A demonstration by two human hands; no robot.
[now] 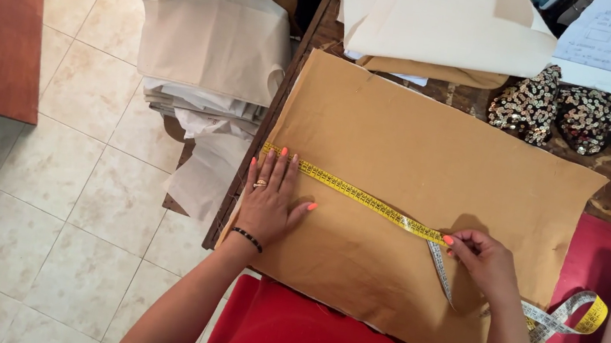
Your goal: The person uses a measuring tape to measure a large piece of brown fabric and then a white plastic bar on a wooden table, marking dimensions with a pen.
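While the left hand (269, 200) lies spread flat on the yellow tape measure (365, 198), the right hand (484, 259) pinches it over tan fabric (433, 157).

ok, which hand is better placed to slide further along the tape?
Right, probably. The right hand pinches the yellow measuring tape mid-length on the tan paper sheet, loose tape trailing behind it. The left hand lies flat, pinning the tape's end.

I count one yellow measuring tape (365, 199), one tan cloth sheet (419, 147), and two sequined fabric pieces (557, 110) at one o'clock.
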